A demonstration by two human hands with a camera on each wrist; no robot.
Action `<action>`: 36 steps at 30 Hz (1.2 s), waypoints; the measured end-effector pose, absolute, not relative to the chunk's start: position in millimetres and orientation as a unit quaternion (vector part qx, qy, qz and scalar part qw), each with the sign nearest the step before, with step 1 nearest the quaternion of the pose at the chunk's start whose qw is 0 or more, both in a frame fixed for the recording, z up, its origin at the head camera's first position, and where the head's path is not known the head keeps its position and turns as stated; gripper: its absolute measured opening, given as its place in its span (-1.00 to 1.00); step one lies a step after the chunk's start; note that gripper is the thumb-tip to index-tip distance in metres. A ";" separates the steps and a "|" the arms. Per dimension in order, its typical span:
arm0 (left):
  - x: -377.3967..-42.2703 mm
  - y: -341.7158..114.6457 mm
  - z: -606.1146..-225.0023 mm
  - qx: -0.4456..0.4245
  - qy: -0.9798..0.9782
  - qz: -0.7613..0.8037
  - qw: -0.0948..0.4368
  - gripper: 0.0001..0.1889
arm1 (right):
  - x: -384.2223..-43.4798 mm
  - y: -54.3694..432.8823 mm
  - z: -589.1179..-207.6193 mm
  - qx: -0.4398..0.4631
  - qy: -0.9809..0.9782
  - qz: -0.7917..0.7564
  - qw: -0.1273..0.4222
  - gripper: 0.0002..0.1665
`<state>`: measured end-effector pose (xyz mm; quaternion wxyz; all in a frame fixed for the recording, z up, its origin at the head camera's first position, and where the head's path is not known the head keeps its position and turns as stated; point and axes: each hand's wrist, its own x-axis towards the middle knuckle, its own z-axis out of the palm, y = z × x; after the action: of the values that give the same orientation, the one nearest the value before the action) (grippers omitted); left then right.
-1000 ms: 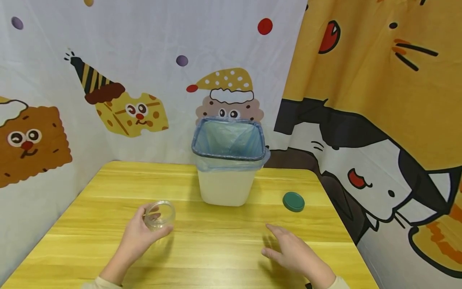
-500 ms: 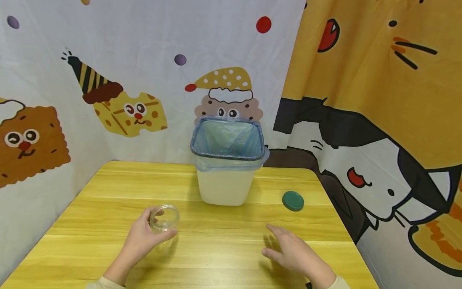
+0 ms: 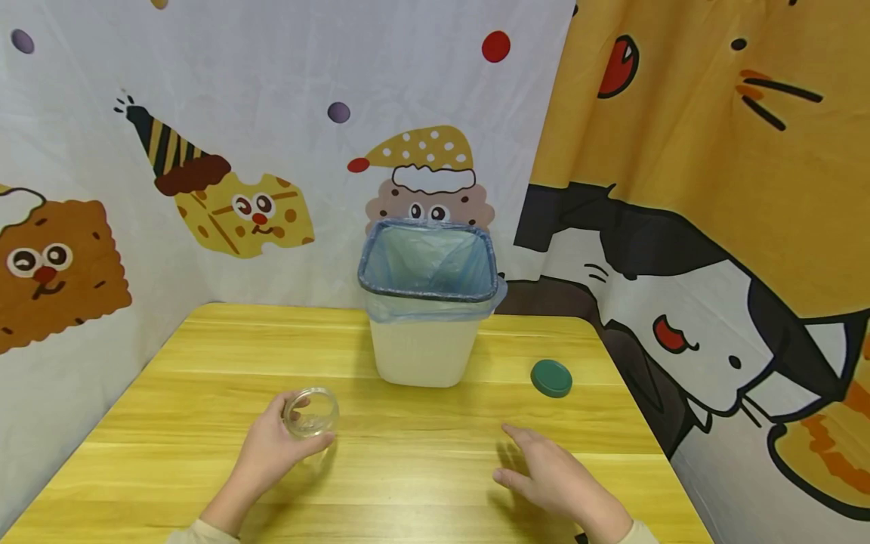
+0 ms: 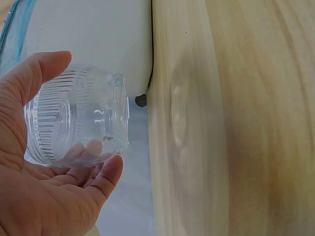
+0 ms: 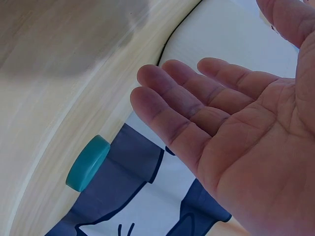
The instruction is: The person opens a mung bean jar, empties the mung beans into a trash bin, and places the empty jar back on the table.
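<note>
A clear glass jar (image 3: 312, 412) without a lid is gripped by my left hand (image 3: 275, 440), its open mouth facing up and tilted toward the head camera. In the left wrist view, the thumb lies along one side of the ribbed jar (image 4: 78, 115) and the fingers curl round the other. My right hand (image 3: 553, 476) hovers over the table's right side and holds nothing. Its fingers (image 5: 177, 132) are relaxed and slightly bent in the right wrist view. Beyond that hand a round green lid (image 3: 551, 378) lies flat on the table.
A whitish bin (image 3: 424, 351) stands at the back middle of the yellow wood-grain table (image 3: 401, 483), lined with a blue translucent bag (image 3: 431, 261). Cartoon-printed cloth (image 3: 272, 91) hangs behind the table and along its right side.
My left hand has shifted slightly right and nearer to me with the jar, mostly in the first half second. The right hand, lid and bin stay put.
</note>
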<state>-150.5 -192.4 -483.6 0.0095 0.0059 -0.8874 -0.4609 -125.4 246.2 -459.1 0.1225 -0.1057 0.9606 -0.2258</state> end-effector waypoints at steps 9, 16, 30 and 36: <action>-152.5 -192.1 -485.3 0.017 -0.891 -0.453 0.011 0.06 | -125.3 247.0 -461.1 -0.106 0.960 -0.230 0.123 0.00; -154.8 -192.5 -486.8 0.022 -0.898 -0.439 0.008 0.07 | -124.4 248.2 -461.6 -0.111 0.959 -0.232 0.118 0.00; -160.8 -192.2 -494.1 0.032 -0.900 -0.435 0.008 0.06 | -123.7 249.3 -462.5 -0.109 0.958 -0.236 0.124 0.01; -163.1 -191.4 -494.9 0.037 -0.898 -0.439 0.002 0.07 | -123.1 248.8 -463.5 -0.109 0.958 -0.236 0.125 0.01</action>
<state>-163.1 -191.4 -494.9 0.0019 0.0371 -0.8978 -0.4389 -123.1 248.8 -463.5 0.1248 -0.1087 0.9575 -0.2362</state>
